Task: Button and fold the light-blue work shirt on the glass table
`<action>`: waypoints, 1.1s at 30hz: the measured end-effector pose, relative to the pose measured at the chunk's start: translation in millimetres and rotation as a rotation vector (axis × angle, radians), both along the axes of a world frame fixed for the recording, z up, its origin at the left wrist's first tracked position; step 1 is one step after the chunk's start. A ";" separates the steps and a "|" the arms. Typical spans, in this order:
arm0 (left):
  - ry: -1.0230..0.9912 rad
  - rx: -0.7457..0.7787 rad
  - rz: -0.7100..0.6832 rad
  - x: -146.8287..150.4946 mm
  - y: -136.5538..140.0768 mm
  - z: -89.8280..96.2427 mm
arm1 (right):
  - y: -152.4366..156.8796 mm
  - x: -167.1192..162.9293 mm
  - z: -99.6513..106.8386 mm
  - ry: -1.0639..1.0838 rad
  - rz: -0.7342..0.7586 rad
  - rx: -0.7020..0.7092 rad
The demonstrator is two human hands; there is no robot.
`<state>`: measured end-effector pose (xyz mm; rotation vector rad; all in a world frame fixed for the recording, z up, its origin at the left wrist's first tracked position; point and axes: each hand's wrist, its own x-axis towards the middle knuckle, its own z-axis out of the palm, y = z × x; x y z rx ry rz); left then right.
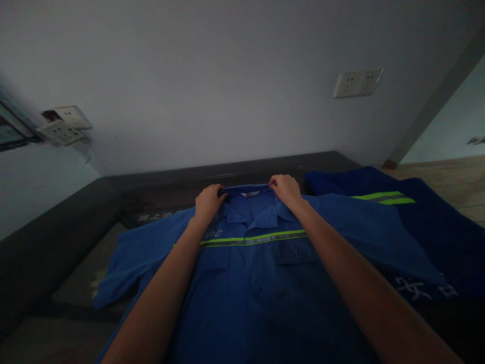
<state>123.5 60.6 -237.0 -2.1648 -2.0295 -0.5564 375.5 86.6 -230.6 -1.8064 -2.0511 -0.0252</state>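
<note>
Blue shirt [237, 288], front up, lime and grey stripe [223, 242] across chest.

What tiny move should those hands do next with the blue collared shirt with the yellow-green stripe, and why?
I'd maybe draw the left hand and right hand slightly apart, to straighten the blue cloth collar: both hands pinch its sides, and the blue front flaps below look bent unevenly.

Your bare left forearm [163, 285] and right forearm [346, 265] reach forward, slanting inward; your left hand [207, 202] and right hand [287, 189] stand apart, backs upward, fingers [219, 187] bent in a pinch.
</note>
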 end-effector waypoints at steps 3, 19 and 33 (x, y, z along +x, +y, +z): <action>0.016 0.044 0.022 -1.6 0.0 1.6 | -0.5 -0.6 1.1 0.001 0.021 -0.001; -0.293 -0.148 0.182 -3.3 7.4 -2.9 | 2.1 3.0 6.1 0.078 -0.018 -0.175; -0.285 -0.270 -0.206 -2.6 14.1 -10.5 | 18.1 -4.7 -17.8 0.348 0.180 -0.061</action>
